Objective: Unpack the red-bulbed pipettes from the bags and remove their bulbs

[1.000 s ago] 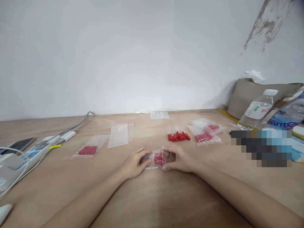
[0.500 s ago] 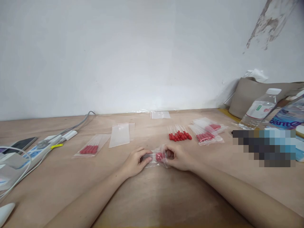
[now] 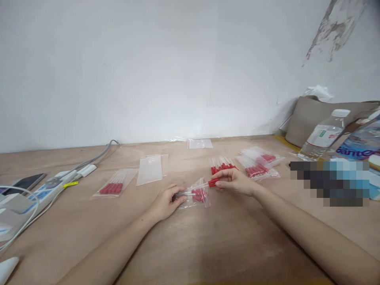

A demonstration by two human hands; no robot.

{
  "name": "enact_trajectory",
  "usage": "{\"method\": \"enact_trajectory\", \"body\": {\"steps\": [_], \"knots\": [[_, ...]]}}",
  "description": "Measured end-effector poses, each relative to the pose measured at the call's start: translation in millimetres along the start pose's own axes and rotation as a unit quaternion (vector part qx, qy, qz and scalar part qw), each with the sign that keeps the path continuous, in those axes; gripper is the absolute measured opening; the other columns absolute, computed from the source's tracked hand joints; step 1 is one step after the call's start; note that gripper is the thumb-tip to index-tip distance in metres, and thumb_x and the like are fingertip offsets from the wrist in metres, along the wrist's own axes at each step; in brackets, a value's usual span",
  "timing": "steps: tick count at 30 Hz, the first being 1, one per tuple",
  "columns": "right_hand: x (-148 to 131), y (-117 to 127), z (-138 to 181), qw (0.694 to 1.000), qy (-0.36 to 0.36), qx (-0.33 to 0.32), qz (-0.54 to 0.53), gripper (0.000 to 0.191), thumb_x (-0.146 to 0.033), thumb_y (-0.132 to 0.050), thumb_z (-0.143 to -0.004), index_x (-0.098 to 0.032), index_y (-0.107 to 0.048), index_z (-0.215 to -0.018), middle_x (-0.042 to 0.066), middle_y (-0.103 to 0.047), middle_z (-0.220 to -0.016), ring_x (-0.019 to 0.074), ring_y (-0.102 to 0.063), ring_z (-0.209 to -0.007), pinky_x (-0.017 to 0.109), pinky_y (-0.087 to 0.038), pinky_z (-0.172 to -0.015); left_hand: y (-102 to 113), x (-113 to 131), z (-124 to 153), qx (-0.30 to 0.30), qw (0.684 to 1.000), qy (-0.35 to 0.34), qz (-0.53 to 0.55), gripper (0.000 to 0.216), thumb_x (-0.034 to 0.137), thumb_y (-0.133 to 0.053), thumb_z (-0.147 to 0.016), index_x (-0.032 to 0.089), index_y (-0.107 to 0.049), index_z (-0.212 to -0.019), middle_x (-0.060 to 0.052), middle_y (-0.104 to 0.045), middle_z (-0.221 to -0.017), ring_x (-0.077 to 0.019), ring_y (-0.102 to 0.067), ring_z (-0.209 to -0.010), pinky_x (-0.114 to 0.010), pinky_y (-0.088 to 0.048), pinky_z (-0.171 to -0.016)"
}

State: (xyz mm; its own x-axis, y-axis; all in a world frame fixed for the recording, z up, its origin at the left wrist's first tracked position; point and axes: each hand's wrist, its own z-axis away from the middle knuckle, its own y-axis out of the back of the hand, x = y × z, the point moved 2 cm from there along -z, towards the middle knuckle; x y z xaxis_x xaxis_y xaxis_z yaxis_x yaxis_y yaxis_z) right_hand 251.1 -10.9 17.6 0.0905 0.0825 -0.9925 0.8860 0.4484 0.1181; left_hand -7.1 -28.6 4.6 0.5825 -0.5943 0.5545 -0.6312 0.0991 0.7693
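Observation:
My left hand (image 3: 171,202) is closed on the left end of a clear zip bag (image 3: 186,204), whose mouth gapes to the right. Inside that bag lie several red-headed sticks (image 3: 198,194), thin stems to the left. My right hand (image 3: 234,182) pinches a red-headed stick (image 3: 212,183) by its red end; whether it is more than one I cannot tell. Its pale stem points left, over the bag's mouth. Just behind my right hand is a loose pile of the same sticks (image 3: 222,166), partly covered by the fingers.
Filled bags lie at the right (image 3: 257,171) and left (image 3: 111,187). Flat bags without sticks (image 3: 150,170) rest left of centre, and another (image 3: 200,144) by the wall. A power strip (image 3: 46,193) with cables and a phone (image 3: 25,183) occupies the left; a water bottle (image 3: 325,136) stands right.
My right hand has let go of the bag's mouth and moved right and slightly up. It now holds a red-headed stick at the opening. My left hand keeps its grip on the bag.

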Motion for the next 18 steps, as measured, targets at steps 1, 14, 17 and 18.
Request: {"method": "enact_trajectory", "body": {"steps": [1, 14, 17, 18], "knots": [[-5.8, 8.2, 0.5, 1.000, -0.003, 0.012, -0.003, 0.037, -0.036, -0.068, -0.063, -0.014, -0.062, -0.092, 0.003, -0.066, -0.075, 0.0099, -0.059, -0.061, 0.028, -0.051, -0.065, 0.8, -1.3, 0.2, -0.001, 1.000, 0.001, 0.002, 0.023, 0.033, -0.050, -0.083, 0.019, -0.061, -0.097, -0.005, -0.060, -0.090, -0.0161, -0.054, -0.081, -0.027, -0.043, -0.073], [-7.0, 0.4, -42.1, 0.780, 0.244, 0.199, 0.541, 0.028, -0.014, -0.042, -0.084, -0.018, -0.061, -0.104, 0.008, -0.061, -0.099, 0.0166, -0.056, -0.089, 0.029, -0.045, -0.077, 6.7, -9.0, 1.7, 0.014, 1.000, 0.019, -0.011, 0.021, 0.033, -0.051, -0.082, 0.020, -0.060, -0.096, -0.003, -0.060, -0.089, -0.0149, -0.055, -0.077, -0.025, -0.042, -0.067], [5.5, -16.5, -53.2, 0.715, 0.203, 0.149, 0.652, 0.026, -0.013, -0.042, -0.085, -0.015, -0.060, -0.103, 0.010, -0.061, -0.093, 0.0185, -0.054, -0.088, 0.029, -0.042, -0.074, 6.1, -10.7, 2.2, 0.016, 1.000, 0.018, -0.013, 0.021, 0.034, -0.052, -0.081, 0.020, -0.060, -0.095, -0.003, -0.060, -0.089, -0.0144, -0.055, -0.076, -0.025, -0.042, -0.066], [7.5, -19.3, -54.8, 0.706, 0.196, 0.140, 0.666, 0.024, -0.014, -0.043, -0.084, -0.015, -0.061, -0.101, 0.010, -0.061, -0.090, 0.0189, -0.054, -0.086, 0.029, -0.041, -0.072, 5.8, -11.3, 2.3, 0.017, 1.000, 0.018, -0.014, 0.021, 0.034, -0.052, -0.081, 0.020, -0.060, -0.095, -0.003, -0.060, -0.089, -0.0144, -0.055, -0.076, -0.025, -0.042, -0.066]]}}
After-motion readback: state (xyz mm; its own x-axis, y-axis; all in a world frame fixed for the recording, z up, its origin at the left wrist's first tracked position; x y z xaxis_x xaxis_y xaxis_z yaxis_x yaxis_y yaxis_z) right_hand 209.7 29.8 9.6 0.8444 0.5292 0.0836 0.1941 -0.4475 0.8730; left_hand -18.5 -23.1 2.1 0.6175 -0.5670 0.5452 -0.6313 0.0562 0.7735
